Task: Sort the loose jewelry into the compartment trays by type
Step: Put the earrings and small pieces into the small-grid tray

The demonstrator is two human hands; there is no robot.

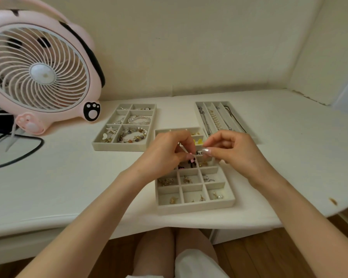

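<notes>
Bench [68, 187]: carries three trays and, at 10 o'clock, a fan [38, 67] that plays no part in the task.

Grid tray [195, 207]: at 6 o'clock of the tray group, nearest the body. Holds small earrings or charms in most visible cells. Far cells partly hidden under the hands.

Bracelet tray [100, 144]: at 10 o'clock from the grid tray. Filled with bead bracelets, a star, a heart and smaller bits.

Necklace tray [198, 109]: at 1 o'clock from the grid tray. Loaded with chains, a pearl strand and a dark cord in long slots.

Left hand [165, 157] and right hand [235, 151]: raised over the middle of the grid tray, fingers curled, tips meeting. Both pinching one piece [198, 153], dark and silver, too small to identify.

Progress, as judged: near the end. All other jewelry in view already in trays. Remaining: set the piece into a matching cell.
</notes>
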